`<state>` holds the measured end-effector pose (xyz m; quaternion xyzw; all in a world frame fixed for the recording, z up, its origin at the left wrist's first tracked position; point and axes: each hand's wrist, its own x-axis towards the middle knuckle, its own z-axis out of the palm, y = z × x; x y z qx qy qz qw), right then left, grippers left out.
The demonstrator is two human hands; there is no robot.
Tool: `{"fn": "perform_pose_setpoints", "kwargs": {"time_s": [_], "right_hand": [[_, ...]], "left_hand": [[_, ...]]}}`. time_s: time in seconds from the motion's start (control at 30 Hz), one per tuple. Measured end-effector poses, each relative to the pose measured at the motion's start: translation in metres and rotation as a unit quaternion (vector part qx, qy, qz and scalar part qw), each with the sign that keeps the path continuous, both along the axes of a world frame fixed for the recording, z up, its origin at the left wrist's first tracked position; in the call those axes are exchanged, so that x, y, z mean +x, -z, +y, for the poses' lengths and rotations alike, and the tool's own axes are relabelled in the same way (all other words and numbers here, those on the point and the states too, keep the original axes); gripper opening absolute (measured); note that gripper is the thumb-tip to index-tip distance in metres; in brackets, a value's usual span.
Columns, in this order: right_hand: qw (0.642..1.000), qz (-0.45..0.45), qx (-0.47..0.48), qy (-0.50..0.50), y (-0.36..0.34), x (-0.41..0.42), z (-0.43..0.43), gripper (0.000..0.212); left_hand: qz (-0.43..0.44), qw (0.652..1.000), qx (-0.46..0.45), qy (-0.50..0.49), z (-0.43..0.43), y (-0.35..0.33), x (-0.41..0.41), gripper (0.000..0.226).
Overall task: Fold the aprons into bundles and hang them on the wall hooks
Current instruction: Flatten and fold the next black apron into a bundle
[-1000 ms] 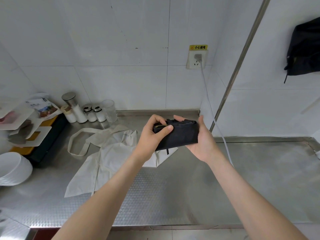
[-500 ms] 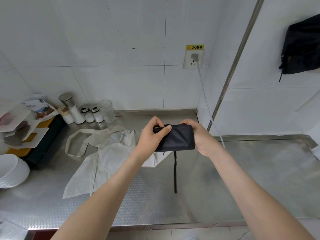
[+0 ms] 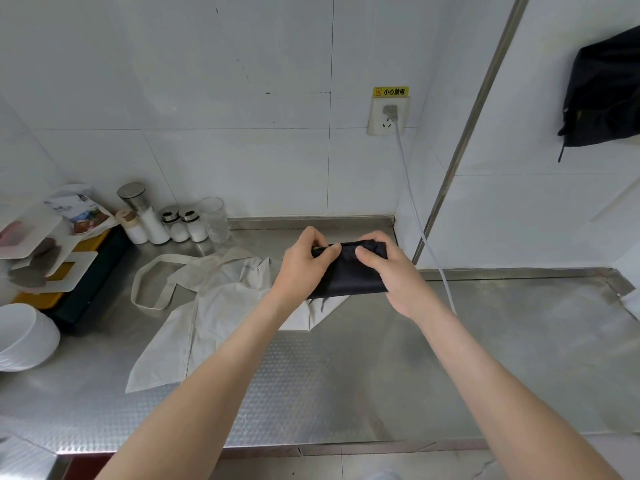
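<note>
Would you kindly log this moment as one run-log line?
left hand, right hand: gripping black apron bundle | beige apron: spread on counter | second black bundle: hung on wall

Black apron bundle [image 3: 349, 276], folded tight; beige apron [image 3: 214, 306], spread flat; second black bundle [image 3: 606, 95], hanging

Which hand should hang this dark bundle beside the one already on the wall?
Likely right: the right hand grips the dark bundle on the side nearer the hung black apron; the left hand pinches its far end.
</note>
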<state>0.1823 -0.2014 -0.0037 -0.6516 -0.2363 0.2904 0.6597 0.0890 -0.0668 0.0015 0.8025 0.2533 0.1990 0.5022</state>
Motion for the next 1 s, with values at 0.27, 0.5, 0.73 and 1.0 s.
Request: {"fn": "perform_pose_setpoints", "kwargs": {"time_s": [0.27, 0.5, 0.73, 1.0], "right_hand": [[0.996, -0.007, 0.060, -0.068, 0.006, -0.004, -0.011, 0.036], [0.990, -0.085, -0.004, -0.108, 0.005, -0.003, -0.015, 0.030], [0.976, -0.052, -0.106, -0.181, -0.006, 0.009, -0.012, 0.032], [0.930, -0.083, -0.236, -0.269, -0.002, 0.012, -0.005, 0.019]], "left_hand": [[0.224, 0.949, 0.060, 0.213, 0.024, -0.020, -0.006, 0.041], [0.234, 0.892, 0.260, 0.287, 0.018, -0.023, -0.005, 0.019], [0.298, 0.814, 0.385, 0.316, 0.002, -0.014, -0.004, 0.031], [0.297, 0.837, 0.292, 0.356, -0.006, -0.007, -0.008, 0.039]]}}
